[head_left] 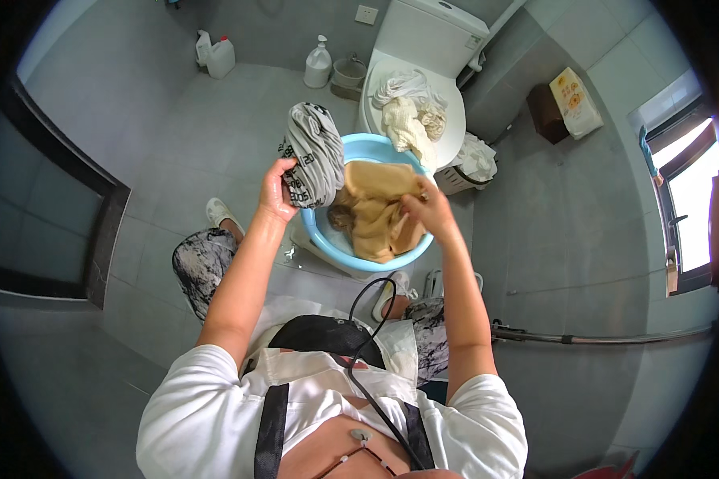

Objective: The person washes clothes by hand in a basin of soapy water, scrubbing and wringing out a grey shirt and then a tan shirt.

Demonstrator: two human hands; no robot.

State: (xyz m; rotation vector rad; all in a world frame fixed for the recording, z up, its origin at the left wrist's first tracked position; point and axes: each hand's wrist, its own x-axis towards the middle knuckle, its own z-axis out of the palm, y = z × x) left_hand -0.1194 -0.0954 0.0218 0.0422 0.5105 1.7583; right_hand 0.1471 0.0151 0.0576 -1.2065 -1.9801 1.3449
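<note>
Raised over the left rim of a light blue basin (313,231), my left hand (277,190) is closed round a bunched grey-white cloth with black printing (315,152). Inside the basin lies a crumpled tan cloth (379,182), with a darker brown patch of fabric (341,216) at its left. My right hand (430,209) is over the right side of the tan cloth, fingers bent and slightly blurred. Whether they grip the fabric or only touch it, I cannot tell. Both forearms reach forward from the lower edge.
Behind the basin, white and cream laundry (407,120) lies on the closed toilet lid (453,128). A basket (454,181) with white cloth stands to its right. A pump bottle (318,65), a small bucket (349,73) and white jugs (220,58) line the back wall.
</note>
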